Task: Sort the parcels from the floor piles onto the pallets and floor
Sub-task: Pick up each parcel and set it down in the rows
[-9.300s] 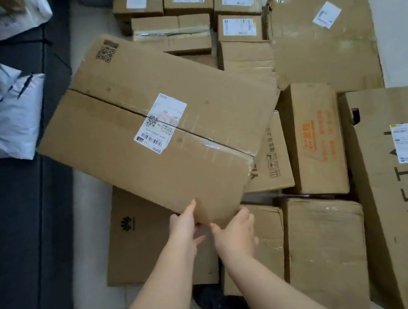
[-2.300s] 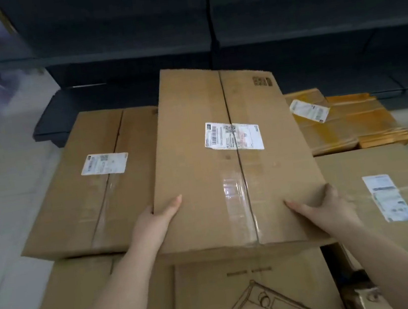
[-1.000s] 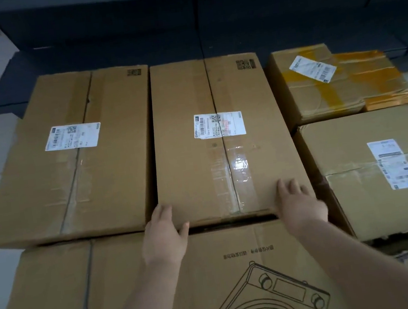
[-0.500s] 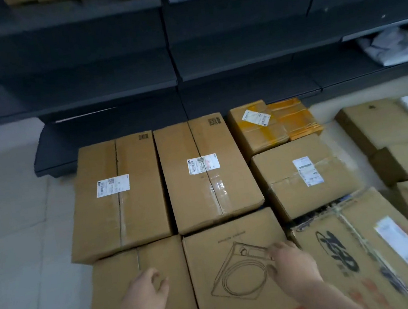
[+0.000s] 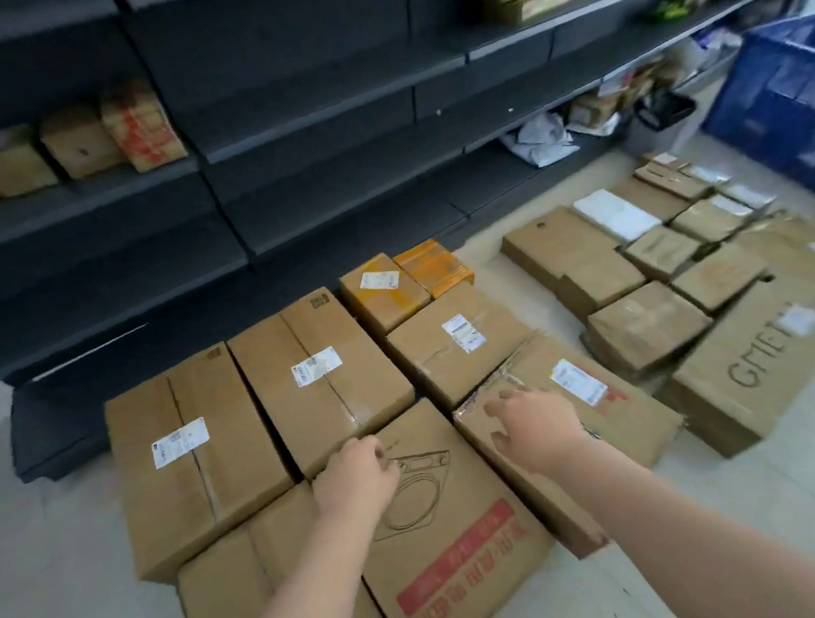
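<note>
The long cardboard box with a white label point(image 5: 320, 372) lies flat in a block of parcels on the floor, beside a similar labelled box point(image 5: 191, 451). My left hand point(image 5: 357, 476) hovers empty over a box printed with a line drawing point(image 5: 456, 535), its fingers loosely curled. My right hand point(image 5: 529, 422) hangs empty with relaxed, spread fingers over a taped box with a white label point(image 5: 617, 421). A second group of parcels point(image 5: 646, 324) lies on the floor to the right, with a long box marked in black letters point(image 5: 765, 365).
Dark metal shelving point(image 5: 294, 132) runs along the back, with several small boxes point(image 5: 78, 144) on its left shelf and packages further right. A blue crate point(image 5: 792, 97) stands at the far right. Pale bare floor point(image 5: 40, 564) lies left of the boxes and at the lower right.
The long labelled box was carried over and set down in the row; both hands let go of it and drew back. The view has since lifted and swung right.
</note>
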The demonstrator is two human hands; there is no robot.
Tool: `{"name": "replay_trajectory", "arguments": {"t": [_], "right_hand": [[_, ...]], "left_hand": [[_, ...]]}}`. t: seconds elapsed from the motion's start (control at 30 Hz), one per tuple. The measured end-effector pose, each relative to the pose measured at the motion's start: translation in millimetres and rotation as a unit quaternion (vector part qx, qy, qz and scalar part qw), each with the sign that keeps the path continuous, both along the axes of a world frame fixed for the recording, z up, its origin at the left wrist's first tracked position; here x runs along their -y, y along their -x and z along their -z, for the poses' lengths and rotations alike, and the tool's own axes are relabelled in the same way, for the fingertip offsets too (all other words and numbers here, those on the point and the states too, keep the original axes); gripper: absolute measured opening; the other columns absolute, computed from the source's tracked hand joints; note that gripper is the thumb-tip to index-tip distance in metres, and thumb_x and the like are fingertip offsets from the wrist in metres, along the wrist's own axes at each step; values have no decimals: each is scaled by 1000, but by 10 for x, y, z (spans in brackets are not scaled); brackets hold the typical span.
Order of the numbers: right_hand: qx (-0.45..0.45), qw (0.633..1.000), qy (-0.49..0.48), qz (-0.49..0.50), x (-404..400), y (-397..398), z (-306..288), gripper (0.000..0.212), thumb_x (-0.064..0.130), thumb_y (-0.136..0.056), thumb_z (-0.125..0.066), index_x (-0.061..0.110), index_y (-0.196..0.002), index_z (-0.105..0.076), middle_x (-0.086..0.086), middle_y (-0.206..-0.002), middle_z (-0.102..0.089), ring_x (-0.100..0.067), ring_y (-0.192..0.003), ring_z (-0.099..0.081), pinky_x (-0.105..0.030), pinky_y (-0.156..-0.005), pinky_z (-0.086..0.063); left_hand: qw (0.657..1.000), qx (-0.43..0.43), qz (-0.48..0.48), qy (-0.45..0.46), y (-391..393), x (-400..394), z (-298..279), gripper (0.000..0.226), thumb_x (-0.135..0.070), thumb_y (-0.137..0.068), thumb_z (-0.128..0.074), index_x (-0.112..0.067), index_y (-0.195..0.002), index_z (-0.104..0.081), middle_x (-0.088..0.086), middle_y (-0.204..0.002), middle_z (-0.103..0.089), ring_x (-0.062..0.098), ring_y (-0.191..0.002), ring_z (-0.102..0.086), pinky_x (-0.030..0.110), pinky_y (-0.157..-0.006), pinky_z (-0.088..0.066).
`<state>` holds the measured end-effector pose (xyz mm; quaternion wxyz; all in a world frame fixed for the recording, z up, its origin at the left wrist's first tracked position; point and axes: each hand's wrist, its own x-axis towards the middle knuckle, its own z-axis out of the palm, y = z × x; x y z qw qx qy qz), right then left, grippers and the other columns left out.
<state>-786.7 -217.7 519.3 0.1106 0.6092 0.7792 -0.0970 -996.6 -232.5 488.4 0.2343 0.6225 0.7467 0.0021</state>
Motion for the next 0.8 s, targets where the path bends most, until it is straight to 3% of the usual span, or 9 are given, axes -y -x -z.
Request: {"name": "replay_trajectory", "arguments": {"t": [0.07, 0.2, 0.37, 0.47, 0.67, 0.8], "right_hand": [[2, 999, -19, 30, 168, -368, -105, 32, 28, -93, -45, 19, -123, -54, -1, -123, -56, -22, -119, -49, -30, -90, -41], [12, 995, -31, 94, 512, -1185, -204, 35, 34, -93, -47, 21, -124, -55, 0, -120, -58, -22, -113, -52, -31, -78, -40], [16, 986, -45, 159, 1054, -2326, -371, 37, 37, -92, -50, 24, -127, -52, 1, -121, -58, -21, -114, -53, -32, -83, -44], [18, 980, -53, 189, 1309, -3033, -483, 32, 37, -93, -49, 22, -120, -56, -1, -117, -59, -24, -111, -55, -33, -82, -45], [34, 970, -63, 234, 1520, -4282, -536, 33, 36, -93, -48, 21, -121, -57, -2, -119, -60, -24, -110, -56, -35, -83, -46], [40, 965, -52, 253, 1436, -5013, -441, 34, 37, -92, -50, 22, -122, -56, -1, -120, -60, -23, -113, -54, -34, -84, -46]], "left_hand": [[999, 1, 35, -15, -388, -13, -136, 25, -39, -92, -49, -26, -111, -59, -6, -118, -55, 17, -107, -55, 29, -78, -46], [993, 2, 109, -38, -1268, 20, -317, 23, -37, -93, -49, -24, -109, -59, -3, -115, -56, 19, -105, -56, 29, -76, -46], [982, 3, 186, -37, -2521, 232, -414, 21, -38, -91, -49, -24, -104, -59, -2, -114, -59, 21, -103, -59, 31, -81, -50], [973, 2, 227, -38, -3312, 390, -481, 27, -36, -94, -46, -20, -112, -58, 1, -118, -58, 22, -107, -57, 27, -76, -44], [955, -5, 291, -49, -4686, 505, -523, 27, -35, -91, -48, -19, -110, -60, 3, -119, -58, 26, -113, -53, 33, -89, -46], [952, -10, 304, -28, -5383, 300, -426, 20, -36, -91, -48, -19, -97, -57, 5, -113, -60, 26, -105, -57, 33, -80, -46]]}}
